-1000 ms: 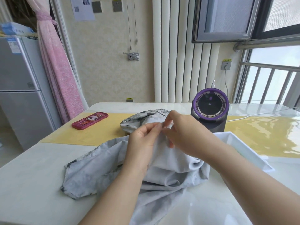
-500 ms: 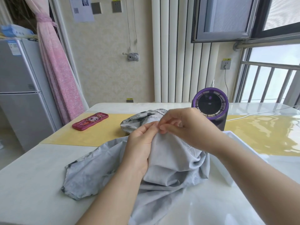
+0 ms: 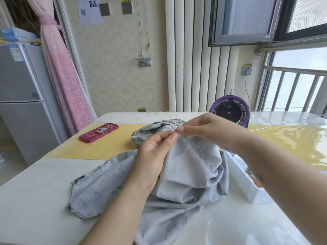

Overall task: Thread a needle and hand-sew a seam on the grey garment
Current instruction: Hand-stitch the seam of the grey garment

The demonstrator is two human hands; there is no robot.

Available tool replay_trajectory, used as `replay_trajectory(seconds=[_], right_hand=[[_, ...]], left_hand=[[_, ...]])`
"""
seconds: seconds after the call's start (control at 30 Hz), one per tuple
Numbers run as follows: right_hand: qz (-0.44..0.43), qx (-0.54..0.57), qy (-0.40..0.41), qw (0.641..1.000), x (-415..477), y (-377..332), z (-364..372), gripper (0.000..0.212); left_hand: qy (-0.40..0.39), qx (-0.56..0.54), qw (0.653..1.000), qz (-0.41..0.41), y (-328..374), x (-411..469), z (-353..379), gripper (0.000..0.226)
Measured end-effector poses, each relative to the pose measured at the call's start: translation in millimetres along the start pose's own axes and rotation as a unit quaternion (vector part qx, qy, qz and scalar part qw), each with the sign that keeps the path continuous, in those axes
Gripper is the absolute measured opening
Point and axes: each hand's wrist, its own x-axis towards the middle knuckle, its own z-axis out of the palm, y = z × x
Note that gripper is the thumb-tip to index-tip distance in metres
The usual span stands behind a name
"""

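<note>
While pinch-tight on grey garment point(image 3: 187, 172), left hand point(image 3: 152, 156) and right hand point(image 3: 210, 132), fan point(image 3: 230, 112) behind.

Bright daylight from the window point(image 3: 299, 82) glares on the table point(image 3: 292, 138); edges bow.

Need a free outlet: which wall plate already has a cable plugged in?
The socket right of the white slats, beside the window railing: a white cable hangs from it. The higher plate left of the slats has none.
</note>
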Motion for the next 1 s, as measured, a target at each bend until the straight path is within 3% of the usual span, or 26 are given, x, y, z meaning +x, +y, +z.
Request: replay_trajectory(seconds=[0.1, 0.17, 0.27, 0.33, 0.4, 0.43, 0.47, 0.5, 0.53, 0.57, 0.63, 0.7, 0.73, 0.8, 0.87, 0.9, 0.97, 1.0], right_hand=[[0.006, 0.155, -0.030, 0.987, 3, 0, -1, 0.041], [0.008, 0.184, -0.023, 0.983, 4, 0, 2, 0.029], [-0.004, 0.195, 0.105, 0.975, 4, -6, 6, 0.008], [0.034, 0.355, 0.171, 0.919, 8, -10, 2, 0.015], [0.040, 0.525, 0.174, 0.832, 5, -16, -4, 0.016], [0.023, 0.553, 0.168, 0.816, 4, -17, -6, 0.015], [-0.004, 0.526, 0.163, 0.835, 3, -18, -6, 0.015], [-0.034, 0.418, 0.173, 0.891, 1, -17, -5, 0.015], [-0.070, 0.225, 0.194, 0.952, -3, -15, -4, 0.016], [-0.098, 0.002, 0.206, 0.974, -6, -12, -2, 0.016], [-0.101, -0.286, 0.208, 0.930, -3, -5, -7, 0.018], [-0.057, -0.323, 0.201, 0.923, 0, -3, -15, 0.019], [-0.030, -0.250, 0.185, 0.950, -1, -6, -18, 0.020], [0.013, 0.046, 0.116, 0.992, -4, -12, -21, 0.022], [0.018, 0.322, 0.036, 0.946, -8, -17, -19, 0.024], [0.000, 0.401, 0.012, 0.916, -8, -18, -18, 0.025], [-0.059, 0.458, 0.015, 0.887, -4, -16, -14, 0.028], [-0.077, 0.442, 0.041, 0.893, 0, -16, -11, 0.027]], left_hand=[[-0.017, 0.017, 1.000, 0.012, 3, 0, -3, 0.008], [-0.023, 0.025, 0.999, 0.013, 4, 0, -5, 0.005], [-0.012, 0.018, 1.000, 0.009, 4, 0, -7, 0.007], [-0.005, 0.027, 1.000, 0.011, 4, 0, -6, 0.010], [-0.001, 0.031, 0.999, 0.014, 4, -1, -5, 0.010], [-0.001, 0.030, 0.999, 0.012, 4, -1, -5, 0.010], [-0.002, 0.029, 1.000, 0.010, 4, -1, -5, 0.010], [-0.003, 0.024, 1.000, 0.006, 4, -1, -5, 0.010], [-0.004, 0.017, 1.000, 0.002, 5, 0, -6, 0.010], [-0.004, 0.012, 1.000, -0.002, 5, 0, -6, 0.010], [0.002, 0.003, 1.000, -0.007, 5, 0, -6, 0.009], [0.009, -0.003, 1.000, -0.010, 6, 1, -5, 0.008], [0.010, -0.003, 1.000, -0.012, 5, 1, -5, 0.008], [0.010, -0.003, 1.000, -0.015, 5, 1, -5, 0.009], [0.009, -0.009, 1.000, -0.018, 5, 2, -5, 0.009], [0.007, -0.010, 1.000, -0.020, 5, 3, -5, 0.007], [0.004, -0.001, 1.000, -0.020, 4, 3, -5, 0.004], [0.004, 0.004, 1.000, -0.018, 4, 4, -4, 0.003]])
